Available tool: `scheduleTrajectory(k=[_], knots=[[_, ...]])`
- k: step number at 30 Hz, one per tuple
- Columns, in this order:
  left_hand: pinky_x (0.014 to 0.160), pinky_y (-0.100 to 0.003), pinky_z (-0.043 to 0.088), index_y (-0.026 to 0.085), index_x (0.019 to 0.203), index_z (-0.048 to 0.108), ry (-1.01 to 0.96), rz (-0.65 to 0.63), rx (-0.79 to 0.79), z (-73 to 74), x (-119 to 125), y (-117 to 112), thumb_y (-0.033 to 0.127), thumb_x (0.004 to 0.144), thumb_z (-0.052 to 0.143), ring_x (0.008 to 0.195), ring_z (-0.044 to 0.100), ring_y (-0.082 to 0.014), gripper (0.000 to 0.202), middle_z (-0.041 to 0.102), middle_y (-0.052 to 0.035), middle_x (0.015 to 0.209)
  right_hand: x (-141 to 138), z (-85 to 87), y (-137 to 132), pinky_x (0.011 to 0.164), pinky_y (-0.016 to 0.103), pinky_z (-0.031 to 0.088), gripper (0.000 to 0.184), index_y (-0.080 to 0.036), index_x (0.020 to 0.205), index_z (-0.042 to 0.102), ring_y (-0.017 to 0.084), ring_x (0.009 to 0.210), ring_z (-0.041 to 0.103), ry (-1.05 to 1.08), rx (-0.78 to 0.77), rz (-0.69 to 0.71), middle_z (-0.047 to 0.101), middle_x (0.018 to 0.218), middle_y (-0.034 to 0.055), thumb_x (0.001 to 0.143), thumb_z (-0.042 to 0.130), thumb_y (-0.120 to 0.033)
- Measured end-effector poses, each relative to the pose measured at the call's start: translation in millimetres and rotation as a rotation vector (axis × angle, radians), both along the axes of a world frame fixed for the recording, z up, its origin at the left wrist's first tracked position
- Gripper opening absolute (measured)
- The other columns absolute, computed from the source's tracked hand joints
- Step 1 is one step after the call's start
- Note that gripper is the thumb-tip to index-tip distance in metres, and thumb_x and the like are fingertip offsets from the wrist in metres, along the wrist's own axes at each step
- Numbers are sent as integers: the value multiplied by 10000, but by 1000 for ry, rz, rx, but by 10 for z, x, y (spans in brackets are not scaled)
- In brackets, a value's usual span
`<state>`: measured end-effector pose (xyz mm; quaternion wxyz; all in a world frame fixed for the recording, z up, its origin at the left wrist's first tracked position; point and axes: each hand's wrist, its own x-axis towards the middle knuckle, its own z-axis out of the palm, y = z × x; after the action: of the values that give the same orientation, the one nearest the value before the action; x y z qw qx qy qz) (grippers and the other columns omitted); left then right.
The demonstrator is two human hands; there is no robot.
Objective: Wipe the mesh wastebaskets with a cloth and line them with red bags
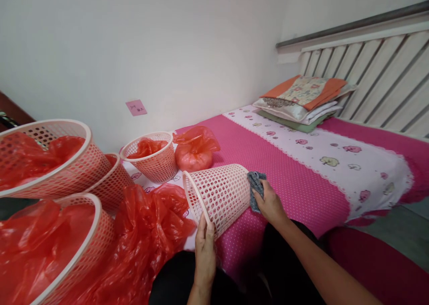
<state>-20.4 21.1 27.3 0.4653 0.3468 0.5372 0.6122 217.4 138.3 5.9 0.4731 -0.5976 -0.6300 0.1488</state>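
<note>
Left hand (205, 244): gripping basket (223, 191) rim.
Right hand (269, 202): clasping cloth (254, 190) against base.
Wiping: apparently underway.
Left baskets (159, 165): holding red bags (147, 147); wiped or not, unclear.

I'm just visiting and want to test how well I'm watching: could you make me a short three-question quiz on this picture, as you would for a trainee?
1. What is the right hand holding at the base end of the tipped basket?
A) a spoon
B) a grey cloth
C) a green bottle

2. True or false: the left hand is gripping the tipped basket by its rim.

3. Fill in the missing colour: the small slip of paper on the white wall is ____.

Key: 1. B; 2. True; 3. pink
</note>
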Motion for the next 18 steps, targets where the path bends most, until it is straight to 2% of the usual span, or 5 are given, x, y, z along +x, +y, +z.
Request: scheduleTrajectory(k=[8, 12, 18], knots=[[1279, -424, 299, 239, 1531, 521, -34, -50, 10, 15, 5, 11, 625, 904, 655, 1526, 422, -270, 749, 517, -111, 1603, -251, 260, -71, 969, 532, 549, 417, -169, 1293, 567, 341, 1114, 715, 74, 38, 55, 723, 1232, 195, 955, 515, -409], [1276, -421, 309, 219, 1500, 558, -17, -49, -4, 90, 16, -1, 626, 903, 651, 1530, 415, -279, 728, 525, -119, 1595, -477, 463, -148, 1014, 539, 537, 386, -176, 1305, 563, 336, 1195, 682, 32, 84, 165, 696, 1293, 191, 955, 526, -335], [1278, -449, 311, 237, 1487, 578, -79, -58, 15, 148, 31, 2, 594, 892, 684, 1506, 451, -296, 701, 568, -107, 1561, -861, 765, -332, 1031, 488, 545, 382, -226, 1314, 541, 286, 1189, 672, 13, 148, 351, 687, 1251, 135, 934, 531, -188]])
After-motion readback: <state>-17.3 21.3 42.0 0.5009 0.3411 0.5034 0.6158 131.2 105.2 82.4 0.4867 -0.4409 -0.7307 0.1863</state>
